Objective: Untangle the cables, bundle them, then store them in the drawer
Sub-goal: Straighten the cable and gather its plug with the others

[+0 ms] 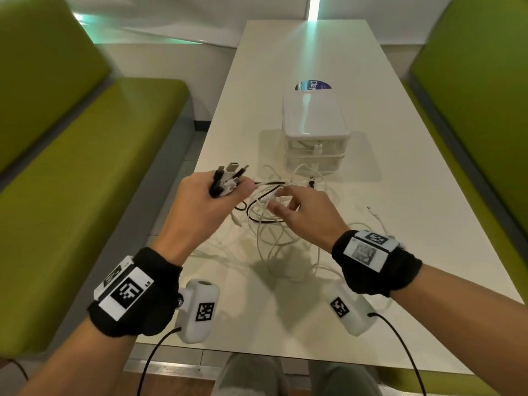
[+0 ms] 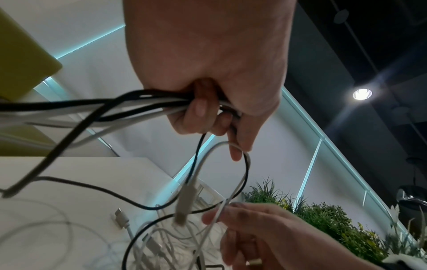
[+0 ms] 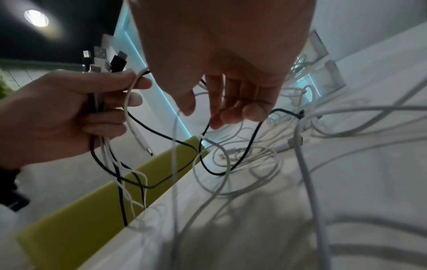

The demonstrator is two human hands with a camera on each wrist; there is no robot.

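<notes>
A: Which step is running?

B: Untangling. The left hand (image 1: 200,201) is clamping the gathered plug ends (image 1: 231,170); the right hand (image 1: 303,212) is pinching 1 white strand from the cables (image 1: 274,238) lying tangled on the table (image 1: 400,195).

A: Next?

B: Probably freeing that strand; the drawer unit (image 1: 314,132) is waiting behind.

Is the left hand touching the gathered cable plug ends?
Touching. In the head view the left hand grips the plug ends, which stick out above its fingers; the left wrist view shows fingers curled round the cables.
</notes>
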